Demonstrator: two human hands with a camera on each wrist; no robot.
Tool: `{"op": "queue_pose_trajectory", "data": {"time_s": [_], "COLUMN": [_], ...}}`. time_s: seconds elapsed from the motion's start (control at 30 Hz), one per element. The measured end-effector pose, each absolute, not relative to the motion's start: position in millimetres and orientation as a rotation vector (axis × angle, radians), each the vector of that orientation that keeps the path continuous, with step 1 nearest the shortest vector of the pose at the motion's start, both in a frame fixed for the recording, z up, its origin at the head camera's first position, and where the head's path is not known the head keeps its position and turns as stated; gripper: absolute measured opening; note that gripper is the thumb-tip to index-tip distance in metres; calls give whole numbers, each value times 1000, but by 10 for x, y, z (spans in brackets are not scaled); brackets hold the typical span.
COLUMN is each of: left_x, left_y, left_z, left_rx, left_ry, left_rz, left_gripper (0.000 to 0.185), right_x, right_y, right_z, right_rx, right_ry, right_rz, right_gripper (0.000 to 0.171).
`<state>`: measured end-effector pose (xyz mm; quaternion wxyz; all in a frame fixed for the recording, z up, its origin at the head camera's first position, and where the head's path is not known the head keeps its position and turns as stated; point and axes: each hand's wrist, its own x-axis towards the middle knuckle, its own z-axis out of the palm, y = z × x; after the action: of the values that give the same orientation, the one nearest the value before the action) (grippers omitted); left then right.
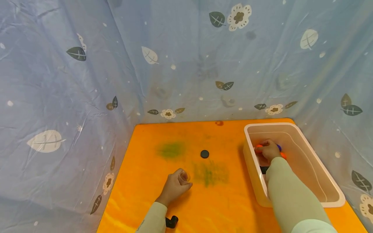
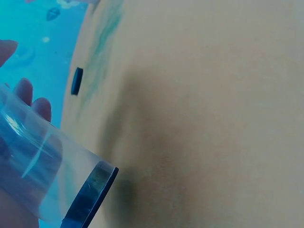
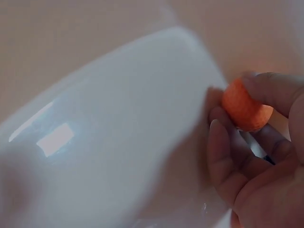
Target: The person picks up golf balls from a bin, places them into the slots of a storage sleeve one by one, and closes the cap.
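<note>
Nearest the camera, at the front edge of the orange table [image 1: 227, 207], a small black object [image 1: 172, 221] is seen beside the left sleeve; what it is cannot be told. Just beyond it, the left hand [image 1: 175, 186] rests on the tabletop with its fingers curled round a clear plastic tube [image 1: 184, 176]. In the left wrist view the tube [image 2: 42, 166] is shown tilted, its dark-rimmed open end just above the table, with fingertips [image 2: 42, 108] wrapped over its far side.

To the right, a pale rectangular plastic bin [image 1: 326, 191] stands on the table's right part. The right hand [image 1: 269, 150] is reached down inside it, near its far left corner. In the right wrist view an orange foam-like piece [image 3: 244, 107] is pinched between the thumb and the curled fingers [image 3: 223, 152], just above the bin's glossy white floor [image 3: 118, 142]. In the head view, orange ends [image 1: 257, 148] and a bit of purple are glimpsed at either side of that hand.

Farther out, a black round cap [image 1: 205, 154] lies alone on the table between two green smudges [image 1: 172, 149], well apart from both hands. Behind the table hangs a blue curtain [image 1: 186, 58] printed with leaves and flowers.
</note>
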<state>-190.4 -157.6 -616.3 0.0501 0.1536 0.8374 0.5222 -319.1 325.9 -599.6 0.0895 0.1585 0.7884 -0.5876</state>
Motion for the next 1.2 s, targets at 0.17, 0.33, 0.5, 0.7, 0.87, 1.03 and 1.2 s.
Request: {"op": "queue_pose_trajectory", "data": {"time_s": [0.17,0.33,0.5,0.7,0.87,1.03,1.2], "left_x": [-1899,-1891,-1882,-1876,-1874,-1870,-1880], "left_y": [-1538,-1516,-1502,-1471,-1429,-1405,-1382], "left_z": [-6128,-6105,-6087,-6055,-6022,-6000,-5962], "left_rx": [479,482,487,491,520,530,560], "left_ry": [2545,2533,2525,2517,2504,2487,2481], "left_rz": [1585,1589,1591,1581,1596,1604,1602], "left_gripper": [25,25,26,27,27,30,29], "right_x": [-3151,-3103,-3068,-3071,-3015,-2870,-2685], "right_y": [3310,3355,3299,3235,3154,3035,2903], "right_z": [-5953,-5854,-5610,-5313,-4970,-4669,-4451], "right_rx": [482,424,345,249,184,164,100], "right_ry": [2382,2372,2276,2285,2339,2291,2296], "right_rz": [-1686,-1640,-1766,-1917,-2000,-2152,-2251], "right_gripper": [41,39,42,42,49,36,38]}}
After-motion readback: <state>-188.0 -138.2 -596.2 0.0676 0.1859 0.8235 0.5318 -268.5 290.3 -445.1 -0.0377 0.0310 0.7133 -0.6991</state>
